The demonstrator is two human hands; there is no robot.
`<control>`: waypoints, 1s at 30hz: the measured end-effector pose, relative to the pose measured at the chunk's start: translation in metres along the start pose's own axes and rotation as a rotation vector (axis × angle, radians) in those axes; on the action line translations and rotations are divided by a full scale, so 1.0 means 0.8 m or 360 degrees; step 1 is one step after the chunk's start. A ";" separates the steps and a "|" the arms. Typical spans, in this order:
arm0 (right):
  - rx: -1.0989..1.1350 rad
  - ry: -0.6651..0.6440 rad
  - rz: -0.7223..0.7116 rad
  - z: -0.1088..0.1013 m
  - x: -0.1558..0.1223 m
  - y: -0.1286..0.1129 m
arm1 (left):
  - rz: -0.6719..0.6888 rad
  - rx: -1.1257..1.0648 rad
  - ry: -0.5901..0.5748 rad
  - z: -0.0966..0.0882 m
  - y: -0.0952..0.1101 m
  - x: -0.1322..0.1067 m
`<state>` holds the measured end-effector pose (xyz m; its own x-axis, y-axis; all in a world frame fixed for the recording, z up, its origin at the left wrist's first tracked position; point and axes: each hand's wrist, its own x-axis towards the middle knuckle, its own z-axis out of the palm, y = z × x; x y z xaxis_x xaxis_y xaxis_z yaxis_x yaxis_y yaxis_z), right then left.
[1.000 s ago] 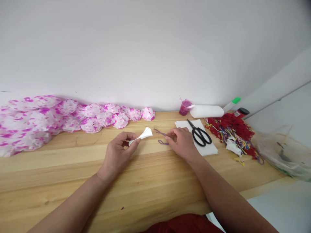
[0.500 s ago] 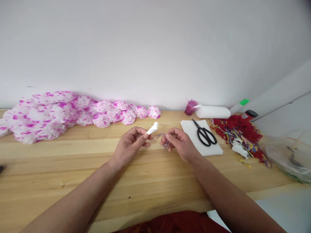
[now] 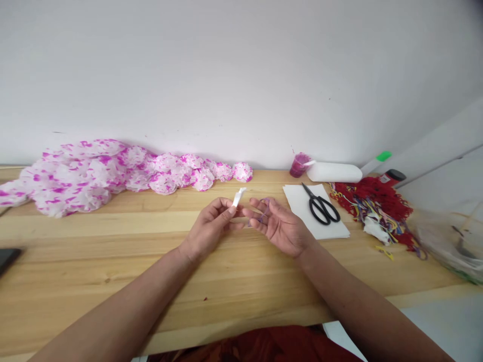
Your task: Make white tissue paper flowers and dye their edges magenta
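Pinched between the thumb and fingers of my left hand is a narrow folded piece of white tissue paper, its free end pointing up. My right hand is turned palm up beside it, fingers partly spread, with a thin purple yarn looped over the thumb and running across the fingers. Both hands are above the wooden table, their fingertips close together. Part of the yarn is hard to make out against the fingers.
Pink-speckled white paper flowers line the wall at left. Right of my hands, black-handled scissors lie on white paper sheets. Beyond are a purple-stained cup, a white bottle, a yarn pile and a plastic bag.
My right hand has turned palm up and spread its fingers, with the yarn now across them. My left hand still holds the folded tissue paper, now more upright. The view has shifted slightly.
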<state>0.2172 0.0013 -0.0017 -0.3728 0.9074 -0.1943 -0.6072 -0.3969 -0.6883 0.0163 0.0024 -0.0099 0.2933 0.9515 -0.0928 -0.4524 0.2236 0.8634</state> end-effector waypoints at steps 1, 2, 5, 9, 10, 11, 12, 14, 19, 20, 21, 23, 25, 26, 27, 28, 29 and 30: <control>0.0006 -0.0018 0.0015 0.001 -0.001 0.001 | -0.0016 -0.0061 -0.0031 0.001 -0.001 -0.001; 0.0013 -0.0034 0.0030 0.002 -0.001 0.001 | -0.0038 -0.0113 -0.0062 0.003 -0.003 -0.002; 0.0048 -0.0068 0.0050 0.005 -0.003 0.003 | -0.0124 -0.0182 -0.0150 0.005 -0.008 -0.004; 0.0096 -0.0061 0.0003 0.004 -0.001 0.004 | -0.0139 -0.0134 -0.0176 0.002 -0.013 -0.002; 0.0094 -0.0045 -0.0007 0.003 0.000 0.004 | -0.0124 -0.0112 -0.0171 0.001 -0.014 -0.001; 0.0087 -0.0024 -0.0013 0.002 0.001 0.004 | -0.0109 -0.0093 -0.0166 -0.001 -0.014 0.000; 0.0078 -0.0002 -0.0014 0.002 0.002 0.004 | -0.0095 -0.0077 -0.0158 -0.001 -0.014 0.001; 0.0074 0.0032 -0.0016 0.000 0.003 0.003 | -0.0078 -0.0056 -0.0126 -0.002 -0.013 0.002; 0.0074 0.0051 -0.0019 0.001 0.003 0.006 | -0.0094 -0.0074 -0.0082 0.000 -0.011 0.001; 0.0082 0.0048 -0.0012 0.002 0.003 0.007 | -0.0097 -0.0082 -0.0088 0.000 -0.011 0.001; 0.0094 0.0044 -0.0003 0.002 0.003 0.007 | -0.0098 -0.0087 -0.0096 0.000 -0.011 0.001; 0.0117 0.0032 0.0015 0.003 0.003 0.009 | -0.0094 -0.0081 -0.0106 0.000 -0.012 0.001; 0.0118 0.0027 0.0024 0.003 0.003 0.010 | -0.0090 -0.0065 -0.0106 -0.001 -0.012 0.000; 0.0112 0.0028 0.0024 0.003 0.003 0.011 | -0.0094 -0.0062 -0.0106 -0.001 -0.013 0.000; 0.0106 0.0028 0.0024 0.002 0.003 0.011 | -0.0097 -0.0066 -0.0106 -0.001 -0.014 0.000; 0.0102 0.0028 0.0023 0.002 0.003 0.011 | -0.0103 -0.0073 -0.0108 -0.001 -0.015 0.000; 0.0100 0.0029 0.0024 0.002 0.003 0.012 | -0.0107 -0.0080 -0.0113 -0.001 -0.015 0.000; 0.0098 0.0029 0.0026 0.002 0.003 0.012 | -0.0111 -0.0086 -0.0121 -0.001 -0.016 0.000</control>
<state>0.2094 -0.0008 -0.0076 -0.3704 0.9029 -0.2184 -0.6436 -0.4189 -0.6405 0.0217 -0.0006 -0.0213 0.3877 0.9150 -0.1122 -0.4728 0.3018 0.8279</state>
